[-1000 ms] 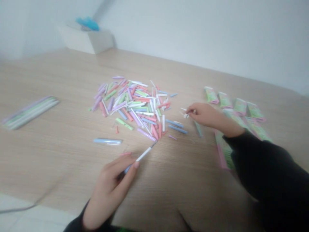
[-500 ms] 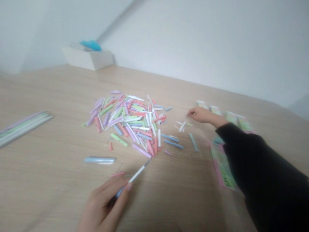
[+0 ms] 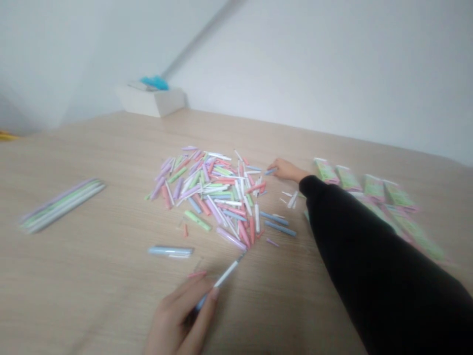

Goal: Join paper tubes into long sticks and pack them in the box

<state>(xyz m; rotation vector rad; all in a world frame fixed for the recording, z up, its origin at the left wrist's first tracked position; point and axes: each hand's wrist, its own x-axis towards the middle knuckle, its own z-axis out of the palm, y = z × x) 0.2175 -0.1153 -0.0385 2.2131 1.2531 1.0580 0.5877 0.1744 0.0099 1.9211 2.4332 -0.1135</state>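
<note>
My left hand is closed around a slim pen with a white front part and a blue rear part. Its dark tip points away, just short of a purple pen part. At the right edge of a heap of pastel pen parts, my right hand pinches a short blue pen piece; blur hides its exact kind. The heap mixes purple, green, red, white and blue caps, barrels and thin white pieces. Several small white bits lie below my right wrist.
Long pastel sticks lie at the left. Light-blue pen pieces rest nearer me. Several green and pink packets stand in rows at the right, partly behind my black sleeve. A white box with something blue on top stands by the wall.
My right hand has moved left from beside the packets to the heap's edge and taken hold of the blue piece. My left hand still grips the pen. The view has shifted slightly.
</note>
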